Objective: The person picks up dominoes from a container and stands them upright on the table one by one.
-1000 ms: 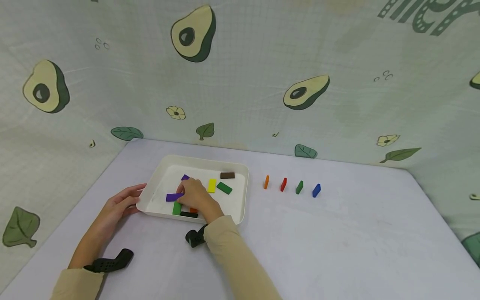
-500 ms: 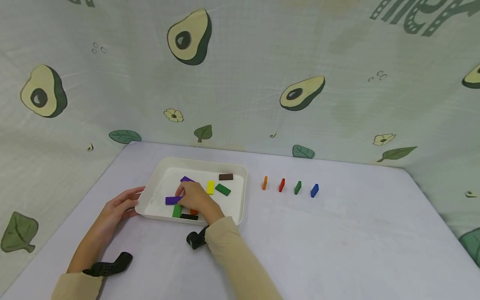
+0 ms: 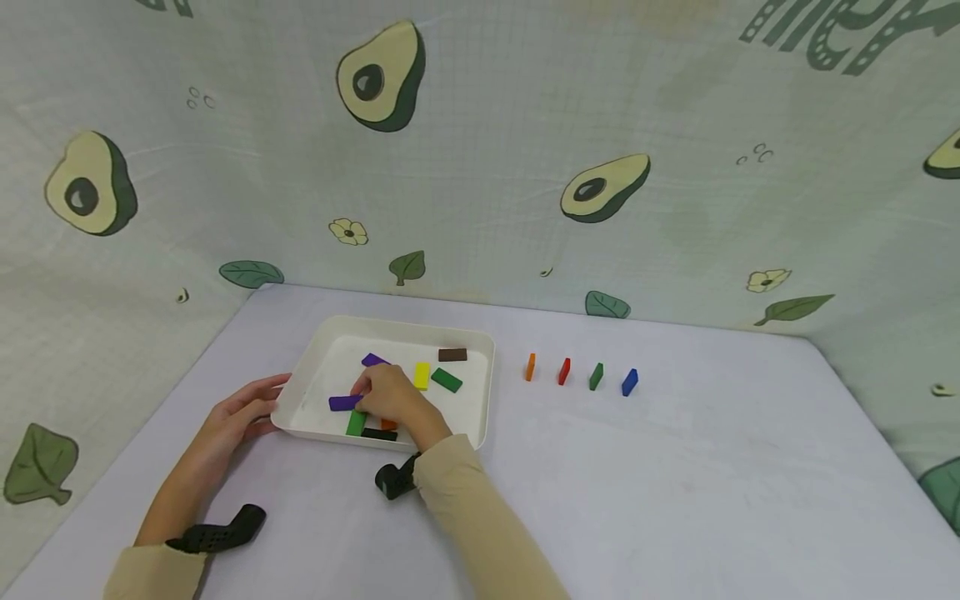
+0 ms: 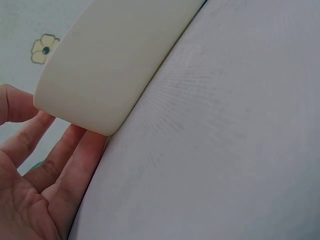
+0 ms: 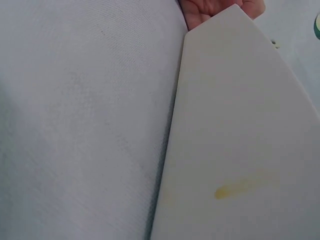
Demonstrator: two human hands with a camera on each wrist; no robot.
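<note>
A white tray (image 3: pixel 468 412) holds small rectangular blocks. My left hand (image 3: pixel 240 412) rests at its left end; in the left wrist view, extended fingers (image 4: pixel 75 155) touch the end wall and the thumb meets the upper edge. Inside the tray, my right hand (image 3: pixel 397 396) pinches the right end of a purple block (image 3: pixel 342 403), its fingertips partly hidden. Close below lie a light green block (image 3: pixel 356 423), a black block (image 3: pixel 379 435) and a partly covered orange block (image 3: pixel 387 424). The right wrist view shows the tray's outer wall (image 5: pixel 230 115), the right hand itself hidden.
Another purple block (image 3: pixel 372 360), a yellow block (image 3: pixel 422 375), a dark green block (image 3: pixel 447 380) and a brown block (image 3: pixel 452 355) lie in the tray. To its right stand orange (image 3: pixel 530 367), red (image 3: pixel 564 372), green (image 3: pixel 596 377) and blue blocks (image 3: pixel 629 382) in a spaced row.
The purple block at my right fingertips has shifted slightly left, away from the light green block's top. My left hand stays at the tray's end. The head view has tilted slightly.
</note>
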